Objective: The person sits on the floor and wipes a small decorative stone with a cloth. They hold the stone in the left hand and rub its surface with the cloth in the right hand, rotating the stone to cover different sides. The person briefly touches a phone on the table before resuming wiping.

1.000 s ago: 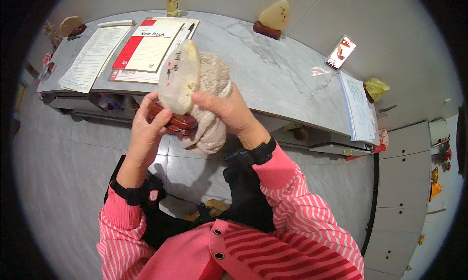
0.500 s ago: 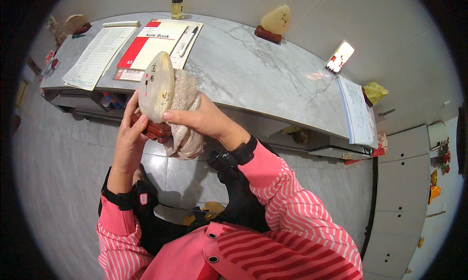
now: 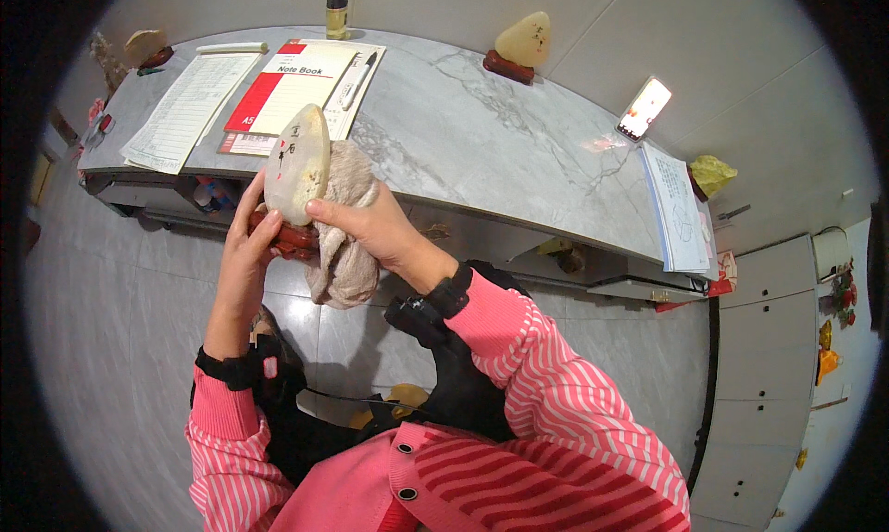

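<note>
A pale, polished ornamental stone (image 3: 298,166) with dark and red characters stands tilted on a reddish-brown carved wooden base (image 3: 294,239). My left hand (image 3: 248,236) is closed around the base from the left, thumb on its front. A beige towel (image 3: 348,245) lies bunched in my right hand (image 3: 375,226), which presses it against the stone's right side. The right thumb rests on the stone's lower right edge; most of the right fingers are hidden behind the towel. Both hands hold these things in front of the counter's near edge.
The grey marble-patterned counter (image 3: 435,115) carries a notebook (image 3: 292,87), a pen (image 3: 359,80), written sheets (image 3: 190,106), a small bottle (image 3: 337,13), a similar stone on a stand (image 3: 524,43), a lit phone (image 3: 644,109) and more papers (image 3: 674,208). Grey cabinets (image 3: 764,347) stand at the right.
The stone and its base have shifted slightly, and the stone's top is a little lower. My right thumb has moved up a bit along the stone's edge, and the towel's folds hang differently.
</note>
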Available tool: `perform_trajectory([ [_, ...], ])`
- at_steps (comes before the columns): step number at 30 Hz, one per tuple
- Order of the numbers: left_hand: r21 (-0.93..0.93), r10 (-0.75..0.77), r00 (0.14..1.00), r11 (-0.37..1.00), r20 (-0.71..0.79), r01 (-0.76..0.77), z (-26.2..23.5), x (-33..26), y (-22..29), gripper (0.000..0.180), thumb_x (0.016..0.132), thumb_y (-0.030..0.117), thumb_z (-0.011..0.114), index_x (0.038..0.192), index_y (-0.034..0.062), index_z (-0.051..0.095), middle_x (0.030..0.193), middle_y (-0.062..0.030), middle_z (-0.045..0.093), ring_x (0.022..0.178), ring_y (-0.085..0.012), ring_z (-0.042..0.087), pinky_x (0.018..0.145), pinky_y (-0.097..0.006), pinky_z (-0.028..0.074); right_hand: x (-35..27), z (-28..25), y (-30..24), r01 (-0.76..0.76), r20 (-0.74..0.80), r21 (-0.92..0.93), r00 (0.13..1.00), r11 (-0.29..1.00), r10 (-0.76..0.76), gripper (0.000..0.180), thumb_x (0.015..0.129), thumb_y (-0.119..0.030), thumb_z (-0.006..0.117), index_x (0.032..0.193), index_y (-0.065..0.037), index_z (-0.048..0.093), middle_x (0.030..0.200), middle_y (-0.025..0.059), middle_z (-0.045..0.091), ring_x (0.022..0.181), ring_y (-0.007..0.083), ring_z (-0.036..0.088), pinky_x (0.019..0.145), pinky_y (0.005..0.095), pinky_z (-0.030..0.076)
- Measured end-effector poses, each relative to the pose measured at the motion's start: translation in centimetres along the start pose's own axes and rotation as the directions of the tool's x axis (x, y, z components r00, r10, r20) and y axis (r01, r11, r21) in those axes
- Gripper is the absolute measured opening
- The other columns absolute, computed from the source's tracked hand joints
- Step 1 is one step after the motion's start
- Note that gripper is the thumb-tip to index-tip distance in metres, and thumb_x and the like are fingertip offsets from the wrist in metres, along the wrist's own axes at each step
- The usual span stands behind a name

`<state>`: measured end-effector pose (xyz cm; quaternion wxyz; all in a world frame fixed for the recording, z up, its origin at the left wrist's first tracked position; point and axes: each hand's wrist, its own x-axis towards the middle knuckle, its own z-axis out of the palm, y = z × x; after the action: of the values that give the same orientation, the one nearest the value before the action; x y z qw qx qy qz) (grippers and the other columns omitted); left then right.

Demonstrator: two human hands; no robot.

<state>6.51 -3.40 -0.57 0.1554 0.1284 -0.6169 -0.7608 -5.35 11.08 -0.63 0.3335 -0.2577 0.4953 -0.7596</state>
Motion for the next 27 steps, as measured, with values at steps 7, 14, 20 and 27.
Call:
perform_trajectory([
  [7, 0.054, 0.010, 1.000, 0.999, -0.005, -0.010, 0.7, 1.1, -0.4, 0.063, 0.092, 0.028, 0.058, 0.148, 0.0097, 0.035, 0.118, -0.0075, 0.056, 0.093, -0.0125, 0.059, 0.077, -0.027, 0.049, -0.5, -0.8, -0.5, -0.021, -0.048, -0.011, 0.999, 1.000, 0.020, 0.048, 0.083, -0.011, 0.074, 0.125, 0.000, 0.054, 0.116, 0.0080, 0.063, 0.104, 0.0158, 0.060, 0.092, 0.0315, 0.048],
  [14, 0.065, -0.032, 0.999, 0.997, 0.019, 0.031, 2.2, 2.2, -1.6, 0.066, 0.089, 0.033, 0.064, 0.146, 0.0128, 0.040, 0.100, -0.0024, 0.059, 0.085, -0.0075, 0.057, 0.065, -0.020, 0.042, -1.2, -2.6, -0.5, 0.018, -0.096, -0.010, 0.995, 1.000, -0.018, 0.049, 0.084, -0.012, 0.073, 0.128, -0.001, 0.053, 0.119, 0.0081, 0.061, 0.107, 0.0165, 0.059, 0.094, 0.0323, 0.047],
  [20, 0.040, -0.012, 1.000, 0.999, -0.008, 0.012, 2.9, 2.6, -2.1, 0.064, 0.089, 0.029, 0.064, 0.146, 0.0128, 0.040, 0.097, -0.0028, 0.058, 0.083, -0.0078, 0.058, 0.065, -0.020, 0.044, -1.3, -3.3, -0.4, 0.026, -0.091, -0.011, 0.995, 1.000, -0.027, 0.050, 0.084, -0.013, 0.074, 0.128, -0.001, 0.053, 0.120, 0.0082, 0.061, 0.106, 0.0164, 0.060, 0.094, 0.0324, 0.047],
  [27, 0.057, -0.004, 1.000, 0.998, -0.008, 0.005, 2.7, 2.3, -1.7, 0.062, 0.090, 0.028, 0.063, 0.146, 0.0122, 0.041, 0.095, -0.0042, 0.060, 0.080, -0.0091, 0.060, 0.064, -0.021, 0.046, -1.4, -2.9, -0.6, 0.020, -0.089, -0.018, 0.996, 1.000, -0.021, 0.050, 0.083, -0.014, 0.075, 0.127, -0.001, 0.053, 0.119, 0.0083, 0.062, 0.105, 0.0162, 0.060, 0.094, 0.0319, 0.048],
])
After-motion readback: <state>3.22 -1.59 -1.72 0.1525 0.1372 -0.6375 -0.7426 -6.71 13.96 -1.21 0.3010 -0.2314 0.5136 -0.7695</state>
